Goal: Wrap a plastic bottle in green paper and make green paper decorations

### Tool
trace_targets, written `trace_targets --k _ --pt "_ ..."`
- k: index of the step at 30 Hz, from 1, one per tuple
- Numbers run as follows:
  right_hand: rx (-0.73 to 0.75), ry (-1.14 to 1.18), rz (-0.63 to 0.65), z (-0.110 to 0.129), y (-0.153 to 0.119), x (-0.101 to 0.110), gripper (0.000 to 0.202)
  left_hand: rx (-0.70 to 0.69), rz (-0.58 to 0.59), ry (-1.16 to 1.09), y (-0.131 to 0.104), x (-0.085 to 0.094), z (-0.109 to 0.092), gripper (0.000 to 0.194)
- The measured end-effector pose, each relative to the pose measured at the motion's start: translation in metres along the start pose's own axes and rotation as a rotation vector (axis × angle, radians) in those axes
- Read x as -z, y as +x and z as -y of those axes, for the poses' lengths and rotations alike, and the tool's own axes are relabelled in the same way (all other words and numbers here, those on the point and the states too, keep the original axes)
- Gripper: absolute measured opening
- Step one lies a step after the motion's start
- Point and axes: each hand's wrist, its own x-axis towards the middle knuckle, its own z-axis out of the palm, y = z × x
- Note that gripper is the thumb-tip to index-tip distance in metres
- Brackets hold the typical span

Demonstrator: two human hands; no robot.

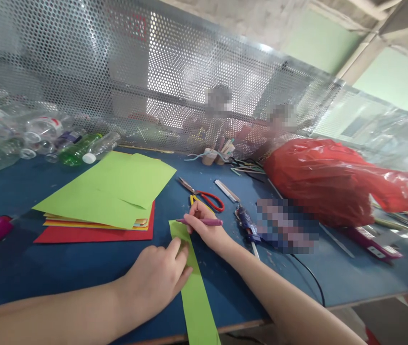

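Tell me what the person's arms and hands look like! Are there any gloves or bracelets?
No gloves or bracelets that I can see! The left hand and right hand are bare, with no rings or watch showing. The left forearm and right forearm show no sleeves or markings.

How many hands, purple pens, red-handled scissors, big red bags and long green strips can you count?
Hands (left, right): 2
Purple pen: 1
Red-handled scissors: 1
Big red bag: 1
Long green strip: 1
Total: 6
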Motion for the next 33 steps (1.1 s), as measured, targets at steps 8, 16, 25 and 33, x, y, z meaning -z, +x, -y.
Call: trace_targets --k 8,16,25,33 --pt "0.006 -0.035 -0.002 -0.0092 0.0031 -0.0011 0.032 0.029 -0.012 -0.02 -0.0003 -0.0038 0.0003 0.039" --pt "0.044 -0.081 0.002 -0.0088 0.0034 -0.0009 0.031 0.024 -0.011 -0.043 0.0008 -0.0032 0.0005 0.039" --pt "0.013 -0.109 0.023 -0.0109 0.0037 0.0007 0.03 0.054 -0.016 -0.034 0.0012 -0.0026 -0.0018 0.039" --pt "-0.008 -0.096 0.035 -0.008 0.0025 -0.0003 0.03 0.064 -0.009 -0.048 0.0007 0.0001 -0.0031 0.039"
